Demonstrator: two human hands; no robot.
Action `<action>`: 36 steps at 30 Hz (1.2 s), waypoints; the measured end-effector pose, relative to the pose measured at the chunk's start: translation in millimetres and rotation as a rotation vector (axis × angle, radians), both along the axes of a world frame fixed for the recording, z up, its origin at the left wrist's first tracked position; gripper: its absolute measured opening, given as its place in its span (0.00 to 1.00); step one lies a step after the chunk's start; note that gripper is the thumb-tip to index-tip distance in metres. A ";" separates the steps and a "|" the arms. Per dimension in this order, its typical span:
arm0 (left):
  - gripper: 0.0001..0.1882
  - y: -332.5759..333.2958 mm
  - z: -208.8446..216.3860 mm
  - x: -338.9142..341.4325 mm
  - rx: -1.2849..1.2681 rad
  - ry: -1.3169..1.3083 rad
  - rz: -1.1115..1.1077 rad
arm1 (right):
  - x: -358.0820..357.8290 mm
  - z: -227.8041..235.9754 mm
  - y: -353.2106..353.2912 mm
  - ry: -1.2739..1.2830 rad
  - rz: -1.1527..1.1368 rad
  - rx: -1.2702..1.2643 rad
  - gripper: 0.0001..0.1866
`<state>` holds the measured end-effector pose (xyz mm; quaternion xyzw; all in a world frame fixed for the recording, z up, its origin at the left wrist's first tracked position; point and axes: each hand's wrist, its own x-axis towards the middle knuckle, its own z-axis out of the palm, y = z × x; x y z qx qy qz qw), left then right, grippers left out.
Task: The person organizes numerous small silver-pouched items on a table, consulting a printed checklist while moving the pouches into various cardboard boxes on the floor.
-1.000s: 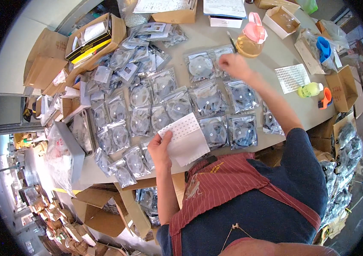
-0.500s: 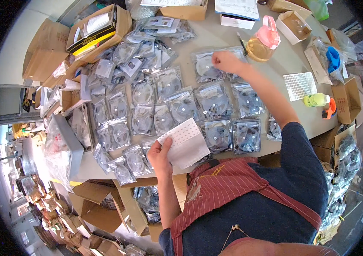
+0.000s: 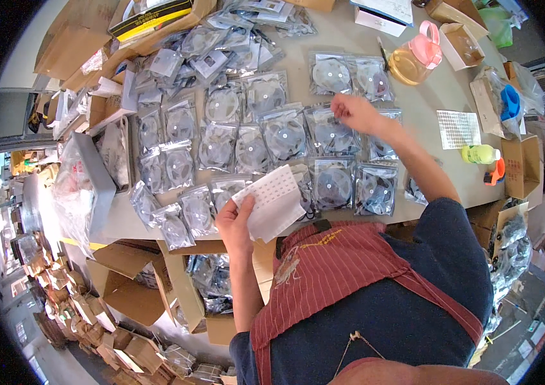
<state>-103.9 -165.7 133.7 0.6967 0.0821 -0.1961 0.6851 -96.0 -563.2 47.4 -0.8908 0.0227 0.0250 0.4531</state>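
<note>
My left hand (image 3: 235,226) grips the edge of a white sheet of small round stickers (image 3: 271,196), thumb on top, in front of the apron. My right hand (image 3: 357,114) reaches out over the table with its fingertips pinched together at the upper edge of a clear zip bag (image 3: 331,136). Whatever sits between those fingertips is too small to make out. That bag holds a round grey part with a small white dot in its middle. Similar bags lie in rows around it, among them one beyond my hand (image 3: 330,76) and one nearer me (image 3: 333,183).
A heap of more bags (image 3: 211,61) covers the table's far left. At right stand a pink-lidded jug (image 3: 417,58), a second sticker sheet (image 3: 458,129), a yellow-green bottle (image 3: 481,154) and an orange tape dispenser (image 3: 495,172). Open cardboard boxes (image 3: 134,289) sit below the front edge.
My right hand has come back from the far bag to one in the nearer row, uncovering the far bag. My left hand still holds the sticker sheet. The whole view has shifted somewhat.
</note>
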 end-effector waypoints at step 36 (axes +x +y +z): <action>0.16 -4.9 4.9 -43.5 0.110 -0.132 -0.355 | -92.7 100.1 196.4 -0.693 0.283 -0.304 0.12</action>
